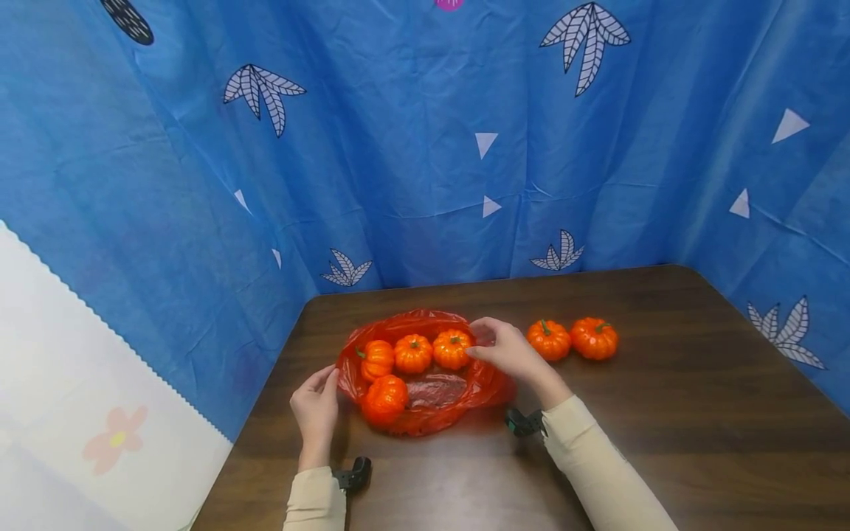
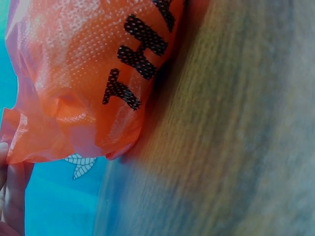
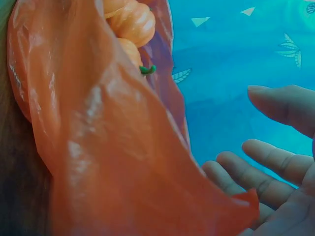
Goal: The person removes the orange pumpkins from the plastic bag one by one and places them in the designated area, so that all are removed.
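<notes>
A red plastic bag (image 1: 425,424) lies on the table with its mouth spread wide. Several small orange pumpkins are inside, among them one at the front left (image 1: 385,400) and one at the back right (image 1: 453,349). My left hand (image 1: 316,409) pinches the bag's left rim between thumb and fingers; the left wrist view shows black letters on the bag (image 2: 74,93). At the right rim is my right hand (image 1: 508,350), thumb spread away from the loosely bent fingers. In the right wrist view, the bag's edge (image 3: 236,201) lies against those fingers, ungripped.
Two more pumpkins, one nearer (image 1: 548,340) and one farther right (image 1: 594,338), sit on the dark wooden table (image 1: 677,413) beyond my right hand. A blue patterned curtain (image 1: 425,147) hangs behind the table, and a white cloth (image 1: 80,413) is at the left.
</notes>
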A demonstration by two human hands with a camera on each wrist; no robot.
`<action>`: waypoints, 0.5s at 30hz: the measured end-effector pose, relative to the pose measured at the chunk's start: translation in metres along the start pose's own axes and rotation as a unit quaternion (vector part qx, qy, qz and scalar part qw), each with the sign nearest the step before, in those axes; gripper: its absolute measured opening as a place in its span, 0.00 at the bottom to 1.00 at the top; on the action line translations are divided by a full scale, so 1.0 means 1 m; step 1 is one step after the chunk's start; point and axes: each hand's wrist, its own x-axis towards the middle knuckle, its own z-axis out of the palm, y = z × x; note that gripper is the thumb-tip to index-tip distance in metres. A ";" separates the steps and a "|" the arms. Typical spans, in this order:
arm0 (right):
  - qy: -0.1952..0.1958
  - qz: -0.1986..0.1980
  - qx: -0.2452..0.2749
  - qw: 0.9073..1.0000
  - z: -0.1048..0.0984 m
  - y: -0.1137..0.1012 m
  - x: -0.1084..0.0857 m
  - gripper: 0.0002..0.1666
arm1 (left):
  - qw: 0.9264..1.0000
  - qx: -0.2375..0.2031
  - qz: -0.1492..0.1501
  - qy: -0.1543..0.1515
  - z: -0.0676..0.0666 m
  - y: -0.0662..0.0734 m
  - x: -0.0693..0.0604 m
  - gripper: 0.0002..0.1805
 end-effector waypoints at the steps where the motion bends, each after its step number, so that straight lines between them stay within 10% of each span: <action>1: -0.001 0.003 -0.001 1.000 0.000 0.001 0.001 0.28 | 1.000 0.000 -0.001 0.000 0.000 0.000 0.000 0.14; 15: -0.024 0.006 -0.034 0.999 0.001 0.001 0.022 0.32 | 1.000 -0.003 -0.006 -0.005 -0.001 0.002 -0.001 0.15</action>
